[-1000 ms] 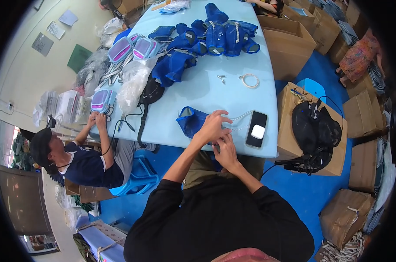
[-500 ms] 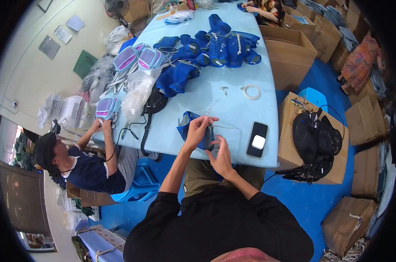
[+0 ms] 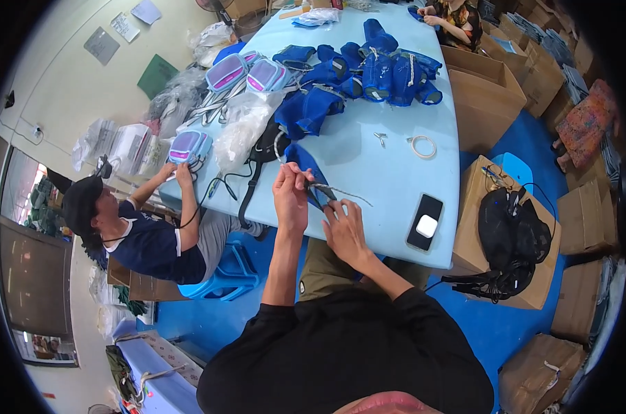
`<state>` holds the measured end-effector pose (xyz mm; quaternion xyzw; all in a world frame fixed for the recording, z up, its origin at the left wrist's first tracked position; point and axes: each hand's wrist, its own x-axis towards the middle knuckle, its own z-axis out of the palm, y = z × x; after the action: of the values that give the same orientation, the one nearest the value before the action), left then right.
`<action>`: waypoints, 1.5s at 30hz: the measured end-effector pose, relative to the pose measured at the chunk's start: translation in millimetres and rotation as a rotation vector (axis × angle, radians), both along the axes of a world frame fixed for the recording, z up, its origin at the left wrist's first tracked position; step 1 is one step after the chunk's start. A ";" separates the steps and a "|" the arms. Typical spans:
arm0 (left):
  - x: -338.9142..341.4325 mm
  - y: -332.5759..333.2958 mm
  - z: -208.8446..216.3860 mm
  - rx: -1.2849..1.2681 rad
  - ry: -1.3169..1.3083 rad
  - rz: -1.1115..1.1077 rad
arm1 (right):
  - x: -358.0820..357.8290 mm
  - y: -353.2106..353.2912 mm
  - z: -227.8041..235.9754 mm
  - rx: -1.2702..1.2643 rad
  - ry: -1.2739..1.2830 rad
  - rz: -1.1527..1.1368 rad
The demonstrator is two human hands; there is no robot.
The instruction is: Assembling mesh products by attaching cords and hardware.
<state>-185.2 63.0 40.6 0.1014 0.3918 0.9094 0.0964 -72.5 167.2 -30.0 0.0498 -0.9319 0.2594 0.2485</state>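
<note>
A blue fabric pouch [image 3: 306,160] with a dark edge is between my two hands at the near edge of the table. A grey-white cord [image 3: 347,194] runs out of it to the right, and another stretch of cord curves up beyond my left hand. My left hand [image 3: 292,200] is closed in a pinch at the pouch's edge, where the cord passes. Against the pouch's dark rim, my right hand [image 3: 346,231] has its fingers bent and pressed together. Its fingertips are partly hidden, but the rim lies between them.
Several blue pouches [image 3: 389,76] are heaped on the light-blue table [image 3: 368,148]. Right of my hands lies a phone [image 3: 423,233] with a white case on it; a tape roll [image 3: 422,146] is farther back. A co-worker [image 3: 147,241] at left handles a blue-purple bag [image 3: 190,147]. Black bags [image 3: 510,234] rest on a carton.
My left hand has turned upright and moved slightly left and away from me. A stretch of cord now stands out beyond it. The whole view has shifted, moving the table rightward.
</note>
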 end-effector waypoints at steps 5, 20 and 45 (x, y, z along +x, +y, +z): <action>-5.9 -14.7 -2.0 -0.056 0.106 0.044 | 14.3 16.7 12.8 0.072 0.032 0.031; 2.3 -11.0 13.5 -0.177 0.088 -0.021 | 49.9 59.9 32.1 0.025 -0.012 0.038; 27.0 21.0 3.5 -0.827 0.604 0.005 | 54.2 55.3 49.0 0.135 0.116 0.210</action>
<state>-158.2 84.0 44.1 0.3120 0.7294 0.6087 0.0090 -18.3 222.4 19.0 0.1788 -0.9210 0.2172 0.2696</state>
